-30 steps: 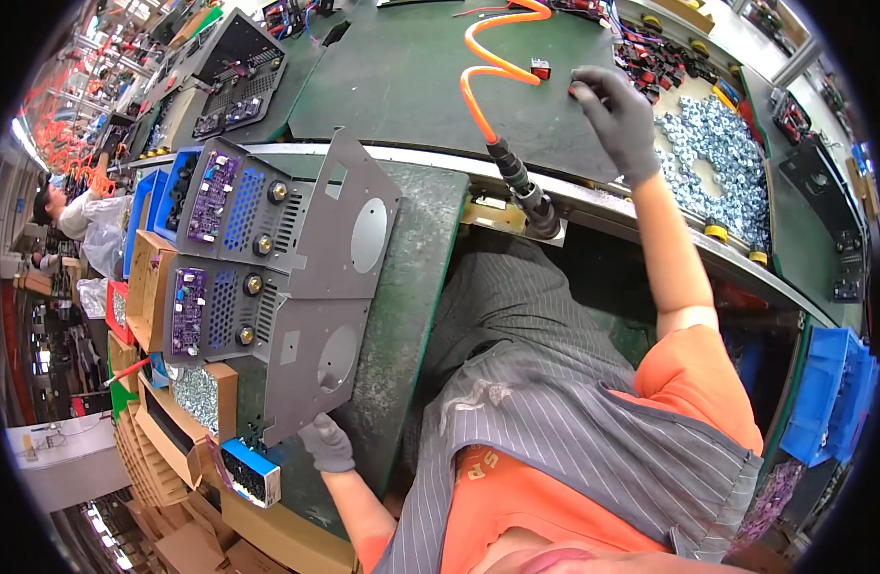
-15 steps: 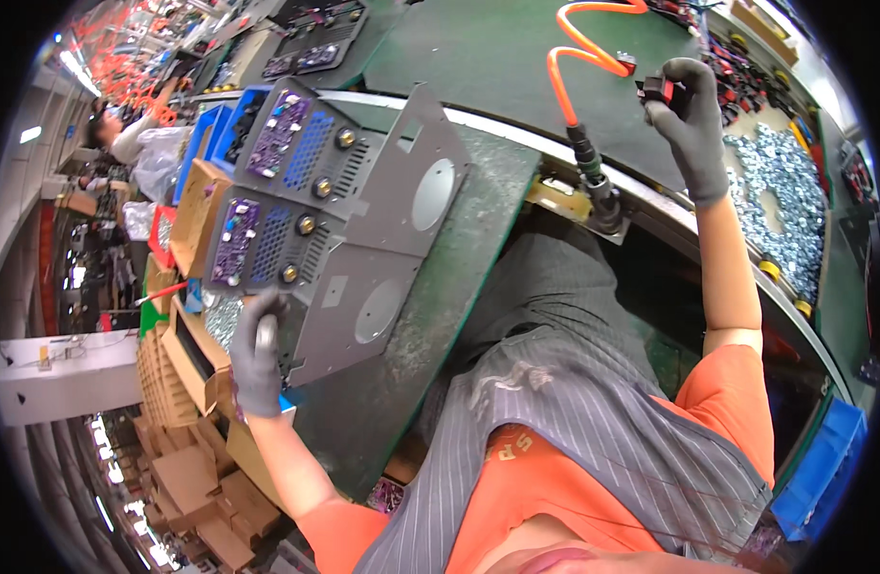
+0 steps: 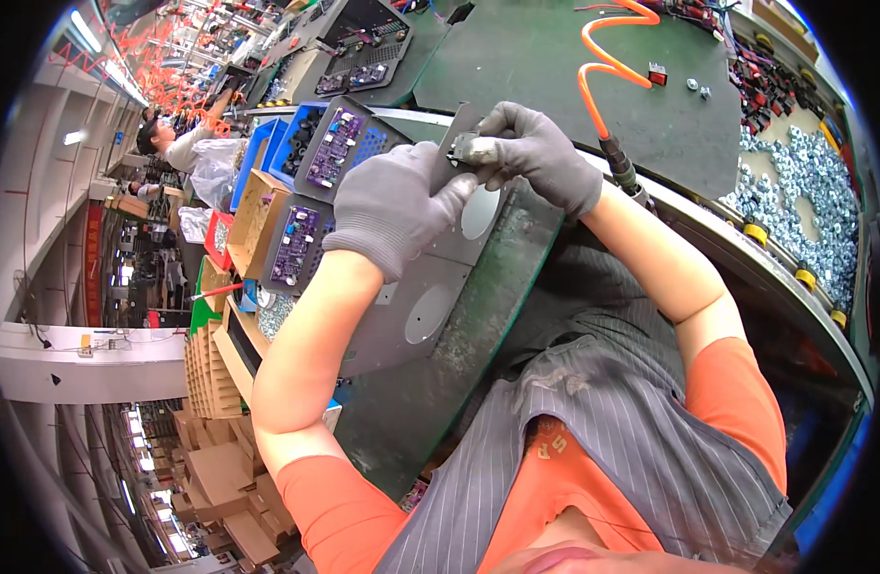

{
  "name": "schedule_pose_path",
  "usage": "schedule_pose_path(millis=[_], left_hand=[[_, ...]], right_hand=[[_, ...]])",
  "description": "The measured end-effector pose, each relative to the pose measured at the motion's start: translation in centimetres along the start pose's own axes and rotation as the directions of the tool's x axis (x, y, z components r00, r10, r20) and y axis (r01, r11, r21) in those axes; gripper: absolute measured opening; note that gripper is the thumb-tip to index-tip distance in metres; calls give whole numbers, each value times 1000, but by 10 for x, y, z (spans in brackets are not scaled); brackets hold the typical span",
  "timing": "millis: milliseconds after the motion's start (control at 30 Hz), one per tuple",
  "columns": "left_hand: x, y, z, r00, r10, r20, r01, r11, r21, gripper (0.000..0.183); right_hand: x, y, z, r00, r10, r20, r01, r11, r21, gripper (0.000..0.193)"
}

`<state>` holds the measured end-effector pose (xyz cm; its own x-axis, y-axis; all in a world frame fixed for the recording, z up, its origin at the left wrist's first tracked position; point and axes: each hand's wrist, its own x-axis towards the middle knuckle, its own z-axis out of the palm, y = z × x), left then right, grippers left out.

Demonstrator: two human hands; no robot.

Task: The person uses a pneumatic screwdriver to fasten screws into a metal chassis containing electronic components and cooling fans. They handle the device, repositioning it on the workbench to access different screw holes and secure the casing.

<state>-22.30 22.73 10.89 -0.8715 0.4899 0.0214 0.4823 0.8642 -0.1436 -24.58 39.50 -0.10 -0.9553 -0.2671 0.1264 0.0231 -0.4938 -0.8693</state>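
Two dark grey metal panels [image 3: 440, 251] with round discs lean over the green bench, joined to perforated fronts that carry purple circuit boards [image 3: 291, 245]. My left hand [image 3: 387, 206], in a grey glove, grips the far panel near its upper end, thumb toward me, its other fingers partly hidden. Close beside it, my gloved right hand [image 3: 540, 158] pinches a small black switch [image 3: 456, 153] against that panel end. The fingers cover most of the switch. Another red and black switch [image 3: 657, 74] lies on the green work surface beyond.
An orange coiled hose [image 3: 593, 72] runs to a power screwdriver [image 3: 623, 167] right of my hands. Loose metal fasteners [image 3: 803, 191] and red-black parts [image 3: 765, 86] fill the right side. Blue bins [image 3: 258, 158] and cardboard boxes [image 3: 224, 469] stand left. Another person [image 3: 177, 143] works far left.
My right hand has come left from above the work surface to the panel, bringing the switch. My left hand has moved up and right from the near panel's side onto the far panel.
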Motion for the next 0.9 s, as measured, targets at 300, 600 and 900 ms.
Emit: schedule_pose_path(millis=[300, 600, 900], left_hand=[[4, -2, 12, 997, -22, -70, 25, 999, 49, 46], [18, 0, 8, 991, -116, -61, 121, 989, 87, 40], [7, -2, 13, 990, -108, -94, 102, 993, -61, 38]], right_hand=[[17, -16, -19, 928, -277, 251, 371, 762, -530, 37], [42, -33, -14, 891, -165, 424, 447, 489, -749, 44], [-24, -71, -58, 360, -879, 312, 655, 0, -756, 25]])
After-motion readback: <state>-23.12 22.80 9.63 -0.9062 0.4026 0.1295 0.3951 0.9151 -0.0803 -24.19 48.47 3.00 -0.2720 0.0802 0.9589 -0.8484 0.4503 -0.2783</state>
